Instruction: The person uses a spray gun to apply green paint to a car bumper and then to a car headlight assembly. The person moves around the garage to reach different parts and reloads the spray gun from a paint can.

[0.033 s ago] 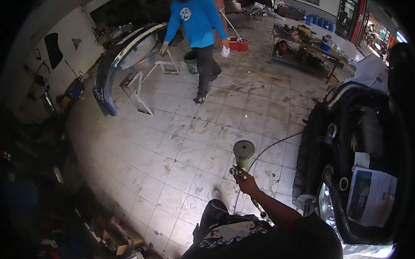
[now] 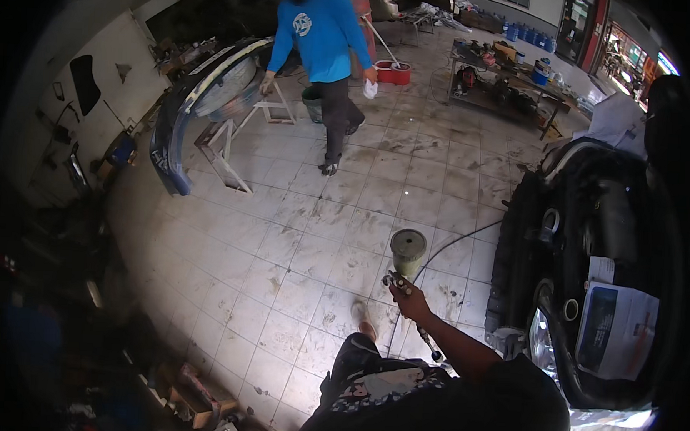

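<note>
My right hand (image 2: 411,302) grips a spray gun (image 2: 408,251) by its handle, fingers wrapped round it. The gun's round, greenish-grey paint cup with a lid stands upright above the hand. A dark air hose (image 2: 445,248) curves across the floor near the cup, and a metal fitting (image 2: 430,344) hangs below my wrist. My left hand is out of view.
On the right is a vehicle front (image 2: 590,249) with paper sheets on it. A co-worker in a blue shirt (image 2: 322,41) walks beside a bumper (image 2: 181,116) on a metal stand (image 2: 226,155). A loaded workbench (image 2: 513,76) stands at the back; boxes (image 2: 191,397) lie lower left.
More of my foot shows on the tiles, ahead of my knee. The co-worker and the background sit very slightly further left in the picture. My grip on the spray gun stays the same.
</note>
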Demonstrator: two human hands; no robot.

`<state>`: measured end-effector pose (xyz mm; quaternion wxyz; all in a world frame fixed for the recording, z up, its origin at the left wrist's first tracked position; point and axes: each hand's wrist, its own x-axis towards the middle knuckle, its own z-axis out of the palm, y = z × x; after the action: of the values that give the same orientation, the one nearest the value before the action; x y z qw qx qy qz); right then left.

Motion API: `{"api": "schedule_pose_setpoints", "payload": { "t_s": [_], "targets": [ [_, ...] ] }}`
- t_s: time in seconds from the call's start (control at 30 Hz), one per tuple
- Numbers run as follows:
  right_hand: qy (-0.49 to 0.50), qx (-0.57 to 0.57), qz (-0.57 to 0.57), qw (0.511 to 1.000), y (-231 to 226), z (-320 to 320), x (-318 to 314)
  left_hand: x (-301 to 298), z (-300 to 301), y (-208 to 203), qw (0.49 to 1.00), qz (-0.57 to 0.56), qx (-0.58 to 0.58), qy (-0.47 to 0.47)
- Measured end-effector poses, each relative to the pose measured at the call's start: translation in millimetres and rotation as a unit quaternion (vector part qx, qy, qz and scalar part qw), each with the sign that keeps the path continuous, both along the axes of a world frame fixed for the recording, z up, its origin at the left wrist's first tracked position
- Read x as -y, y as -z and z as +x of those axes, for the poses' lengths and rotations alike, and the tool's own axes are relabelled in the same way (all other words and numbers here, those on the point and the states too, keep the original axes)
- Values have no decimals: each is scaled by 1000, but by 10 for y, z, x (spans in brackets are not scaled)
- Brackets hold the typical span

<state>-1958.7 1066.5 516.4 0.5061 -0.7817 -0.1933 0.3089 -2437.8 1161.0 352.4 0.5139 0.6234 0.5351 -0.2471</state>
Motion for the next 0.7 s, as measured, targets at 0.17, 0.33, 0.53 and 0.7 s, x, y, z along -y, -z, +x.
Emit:
{"api": "schedule_pose_setpoints", "payload": {
  "t_s": [0.17,0.33,0.53,0.7],
  "targets": [
    [98,-33,0,995,-190,1403,-895,-1158,1252,272,999,-10,38,36],
    [165,-65,-2,984,-575,2404,-1438,-3025,2876,366,984,4,125,129],
    [229,-76,46,969,-749,3382,-1828,-4646,6484,-229,920,44,225,319],
    [298,-95,96,945,-811,4501,-2575,-4179,8937,-1234,813,-141,434,361]
  ]
}}
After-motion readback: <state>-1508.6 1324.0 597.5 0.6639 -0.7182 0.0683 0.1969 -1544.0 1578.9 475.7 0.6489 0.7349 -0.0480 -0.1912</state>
